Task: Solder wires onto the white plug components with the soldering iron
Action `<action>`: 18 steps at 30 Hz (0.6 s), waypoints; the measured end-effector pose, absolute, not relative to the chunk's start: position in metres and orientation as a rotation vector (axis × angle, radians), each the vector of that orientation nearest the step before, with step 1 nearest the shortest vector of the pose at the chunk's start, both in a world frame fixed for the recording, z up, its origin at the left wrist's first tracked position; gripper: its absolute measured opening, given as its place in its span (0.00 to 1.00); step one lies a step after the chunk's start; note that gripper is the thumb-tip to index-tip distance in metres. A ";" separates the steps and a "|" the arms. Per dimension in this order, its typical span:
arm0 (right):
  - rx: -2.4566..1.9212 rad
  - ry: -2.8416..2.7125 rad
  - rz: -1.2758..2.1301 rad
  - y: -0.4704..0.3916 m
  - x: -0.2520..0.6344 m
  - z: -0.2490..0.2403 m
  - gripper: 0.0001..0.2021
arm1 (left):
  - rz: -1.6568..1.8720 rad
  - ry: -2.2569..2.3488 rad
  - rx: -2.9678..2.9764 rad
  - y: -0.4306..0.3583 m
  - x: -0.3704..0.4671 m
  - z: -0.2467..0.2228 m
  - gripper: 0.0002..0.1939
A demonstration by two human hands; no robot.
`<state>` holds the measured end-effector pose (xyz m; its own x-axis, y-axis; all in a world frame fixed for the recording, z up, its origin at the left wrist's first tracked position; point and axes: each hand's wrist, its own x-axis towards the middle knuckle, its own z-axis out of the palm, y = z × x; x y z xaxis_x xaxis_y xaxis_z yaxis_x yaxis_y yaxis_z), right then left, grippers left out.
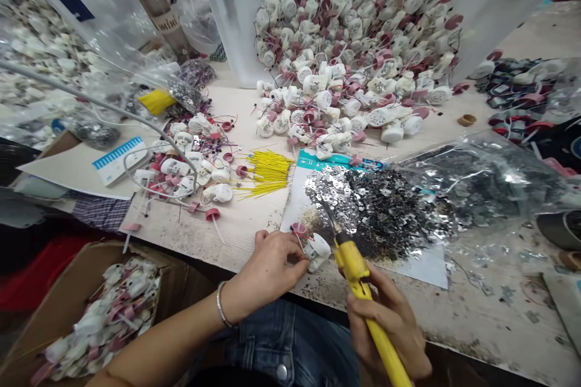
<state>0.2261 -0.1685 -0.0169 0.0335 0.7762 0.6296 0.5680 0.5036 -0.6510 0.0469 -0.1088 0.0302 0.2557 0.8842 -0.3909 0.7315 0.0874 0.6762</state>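
My left hand [275, 266], fingers pinched, holds a small white plastic housing [319, 248] at the table's front edge. A pink round cap [298, 229] sits just beyond my fingertips; whether it is joined to the housing is hard to see. My right hand [393, 320] is wrapped round a yellow soldering iron [353, 263]. The iron's metal tip points up and to the left, over a heap of small shiny and dark metal plates [381, 205], apart from the housing. A bundle of thin yellow wires [271, 170] lies beyond my left hand.
White and pink parts [327, 91] are heaped at the back, and a smaller group [181, 163] lies left. A grey cable [113, 100] arches over that side. A clear plastic bag [490, 175] lies right. Below the table stands a cardboard box [175, 281] of parts.
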 end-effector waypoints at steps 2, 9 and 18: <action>-1.099 -1.584 0.194 -0.146 0.212 -0.019 0.10 | 0.223 1.518 1.666 -0.108 0.047 0.031 0.07; -1.130 -1.580 0.232 -0.128 0.196 -0.018 0.09 | 0.275 1.501 1.746 -0.117 0.041 0.032 0.04; -1.133 -1.401 0.482 -0.144 0.192 -0.017 0.09 | 0.394 1.598 2.005 -0.140 -0.023 0.067 0.21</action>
